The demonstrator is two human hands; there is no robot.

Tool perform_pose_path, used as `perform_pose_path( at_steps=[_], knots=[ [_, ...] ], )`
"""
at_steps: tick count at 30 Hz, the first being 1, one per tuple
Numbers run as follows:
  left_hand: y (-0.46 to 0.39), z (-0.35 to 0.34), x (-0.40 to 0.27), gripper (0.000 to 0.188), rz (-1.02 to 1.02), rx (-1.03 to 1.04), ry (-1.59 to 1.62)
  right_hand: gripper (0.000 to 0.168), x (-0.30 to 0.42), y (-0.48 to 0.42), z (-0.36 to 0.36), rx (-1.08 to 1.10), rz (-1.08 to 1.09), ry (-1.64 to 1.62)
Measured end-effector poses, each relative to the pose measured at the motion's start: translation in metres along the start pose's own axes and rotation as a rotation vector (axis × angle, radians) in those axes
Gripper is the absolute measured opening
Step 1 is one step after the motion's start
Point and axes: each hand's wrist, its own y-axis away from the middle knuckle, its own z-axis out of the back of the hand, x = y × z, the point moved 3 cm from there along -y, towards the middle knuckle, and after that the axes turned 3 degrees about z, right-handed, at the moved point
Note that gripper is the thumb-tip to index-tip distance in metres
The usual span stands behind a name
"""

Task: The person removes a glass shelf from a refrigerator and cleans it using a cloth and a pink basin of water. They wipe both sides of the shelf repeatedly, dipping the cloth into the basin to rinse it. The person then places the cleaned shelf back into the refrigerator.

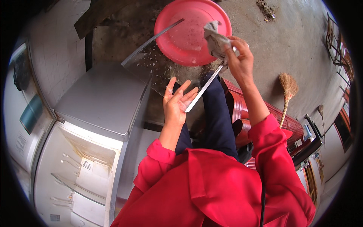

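Observation:
A clear glass refrigerator shelf with strips along two edges is held up over the floor, water drops on its surface. My left hand supports it from beneath at the near edge, palm up and fingers spread. A crumpled grey cloth is pinched in my right hand, at the far end of the shelf's light edge strip. Beyond the shelf, a pink plastic basin stands on the floor, partly seen through the glass.
An open refrigerator stands at the left, its door swung out and a glass shelf inside. Red ridged furniture is close on the right, with a straw broom beside it. Debris lies on the concrete floor.

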Motion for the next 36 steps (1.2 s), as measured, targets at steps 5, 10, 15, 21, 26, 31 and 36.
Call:
perform_pose_path(
  at_steps=[5,10,15,21,26,31,36],
  knots=[
    [-0.003,0.007,0.001,0.053,0.009,0.009,0.002,0.013,0.058,-0.015,0.016,0.007,-0.051,-0.379],
    [-0.005,0.003,-0.001,0.051,0.046,0.016,0.027,0.015,0.063,0.002,0.016,0.187,0.285,-0.109],
    [-0.008,-0.001,0.002,0.052,0.082,0.017,0.105,0.025,0.056,0.073,0.006,0.416,0.456,0.085],
    [-0.004,-0.012,-0.003,0.049,0.109,-0.045,0.047,0.03,0.019,0.086,0.01,0.283,0.516,0.208],
    [-0.003,-0.012,-0.007,0.049,0.122,-0.051,0.039,0.034,-0.018,0.066,0.022,0.303,0.564,0.333],
    [-0.001,-0.02,-0.009,0.049,0.114,-0.066,0.021,0.028,-0.08,0.032,0.041,0.3,0.498,0.461],
    [0.0,-0.022,-0.011,0.049,0.117,-0.057,0.02,0.024,-0.092,0.029,0.039,0.266,0.457,0.425]
  ],
)
